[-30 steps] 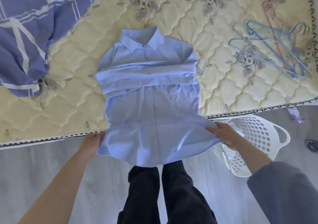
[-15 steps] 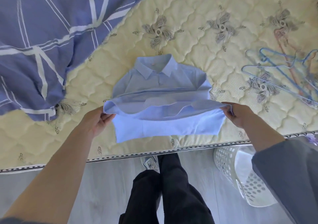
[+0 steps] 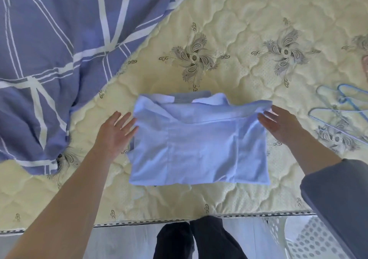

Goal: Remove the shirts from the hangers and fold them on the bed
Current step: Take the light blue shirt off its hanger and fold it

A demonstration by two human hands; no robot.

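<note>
Head view: our left hand [image 3: 117,131] & right hand [image 3: 280,123], both open, flank the folded shirt [image 3: 199,145]
Left fingers are spread, touching the shirt's left edge; right fingers are straight at its top-right corner, pinching nothing as far as we can tell. The shirt lies between them, long axis left-right, approx equally near both, on the bed [image 3: 239,39] near its front edge; hangers [image 3: 338,107] lie apart, further right

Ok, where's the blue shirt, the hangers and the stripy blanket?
blue shirt [image 3: 199,151], head view, middle of the fold.
hangers [image 3: 342,109], head view, crossing wires.
stripy blanket [image 3: 49,59], head view, its purple middle.
</note>
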